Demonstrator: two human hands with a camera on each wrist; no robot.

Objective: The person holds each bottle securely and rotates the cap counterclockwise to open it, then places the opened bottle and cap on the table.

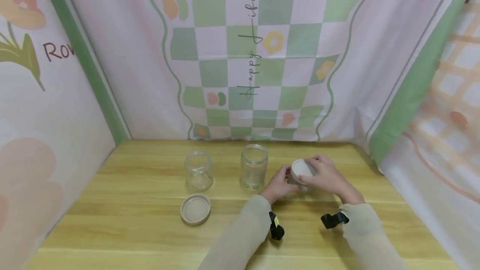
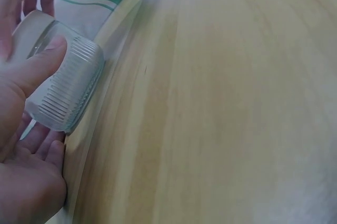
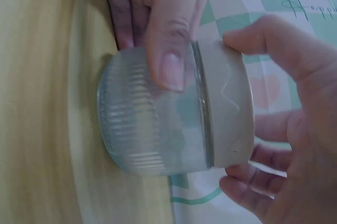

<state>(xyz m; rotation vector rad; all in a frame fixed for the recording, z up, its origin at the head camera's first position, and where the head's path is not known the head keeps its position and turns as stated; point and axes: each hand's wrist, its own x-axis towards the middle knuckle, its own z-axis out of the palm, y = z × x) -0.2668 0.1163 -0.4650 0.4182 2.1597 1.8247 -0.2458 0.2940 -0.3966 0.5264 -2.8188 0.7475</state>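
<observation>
A ribbed glass jar [image 3: 152, 124] with a beige lid [image 3: 231, 108] on its mouth is between both hands at the right of the table. My left hand [image 1: 278, 183] holds the jar's side, its thumb laid across the glass in both wrist views. Around the lid's edge curl the fingers and thumb of my right hand [image 1: 328, 177]. In the head view the lid's pale top faces up, and the hands hide most of the glass. The jar's base is close over the wood in the right wrist view.
Left of my hands stands a taller glass jar [image 1: 253, 170] without a lid. Farther left is a shorter lidless glass jar [image 1: 198, 172], and in front of it a loose beige lid [image 1: 195, 209] lies inside up. A patterned curtain [image 1: 243, 74] hangs behind the wooden table [image 1: 131, 220].
</observation>
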